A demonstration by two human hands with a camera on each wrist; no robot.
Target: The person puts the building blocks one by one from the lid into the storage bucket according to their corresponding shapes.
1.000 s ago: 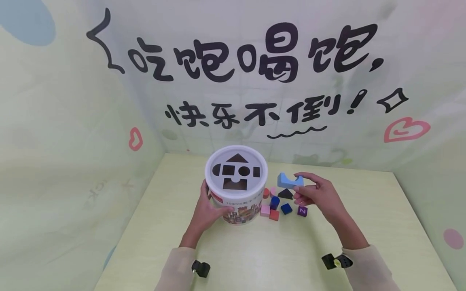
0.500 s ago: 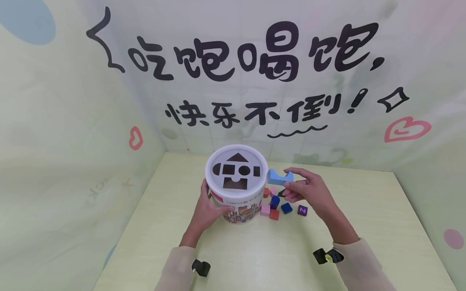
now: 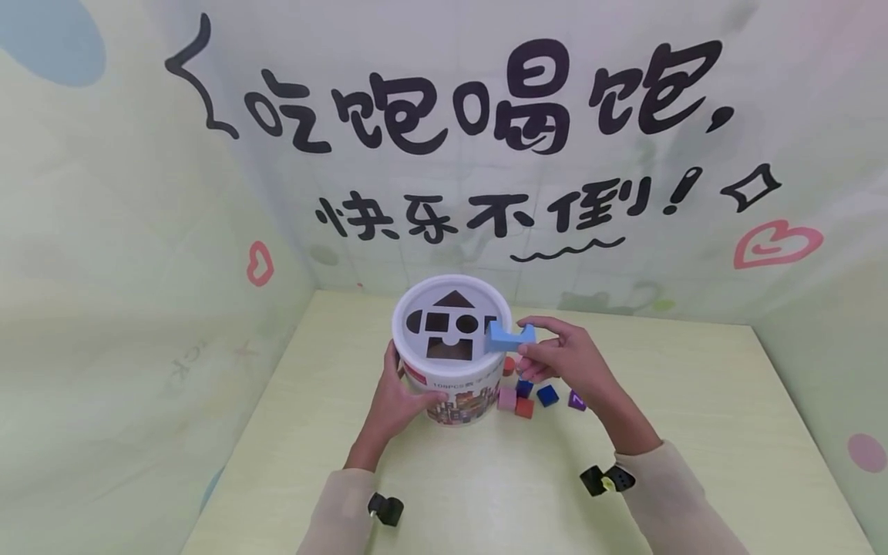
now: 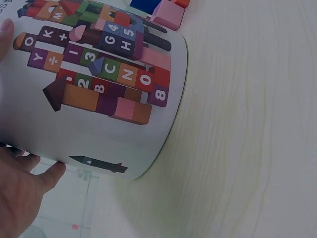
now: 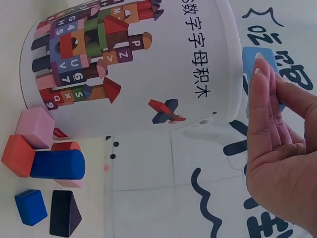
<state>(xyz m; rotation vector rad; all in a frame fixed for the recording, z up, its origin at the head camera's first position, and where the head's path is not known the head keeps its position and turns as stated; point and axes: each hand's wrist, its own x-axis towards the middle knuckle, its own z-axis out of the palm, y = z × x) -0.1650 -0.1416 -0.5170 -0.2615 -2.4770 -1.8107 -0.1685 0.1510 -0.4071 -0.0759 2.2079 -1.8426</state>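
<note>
A white block bucket (image 3: 458, 401) with printed pictures of blocks stands on the table. Its white lid (image 3: 412, 353) has cut-out holes: triangle, half-round, square, circle, rectangle and a notched one near the front. My left hand (image 3: 395, 405) grips the bucket's left side, thumb across the front; fingertips show against its wall in the left wrist view. Between thumb and fingers, my right hand (image 3: 572, 362) pinches a light blue arch block (image 3: 501, 339), held over the lid's right rim with its curved notch facing up. From the right wrist, the block (image 5: 260, 52) is partly hidden behind fingers.
Right of the bucket lie loose blocks: a pink cube (image 3: 507, 398), a red cube (image 3: 524, 408), a blue cylinder (image 5: 58, 164), a dark blue block (image 3: 548, 395), a purple letter block (image 3: 576, 399) and a black triangle (image 5: 64, 213). A printed curtain (image 3: 444, 169) rises behind the table.
My right hand has moved left with the blue arch block, from above the loose blocks to over the lid's right edge. The left hand and bucket stay put.
</note>
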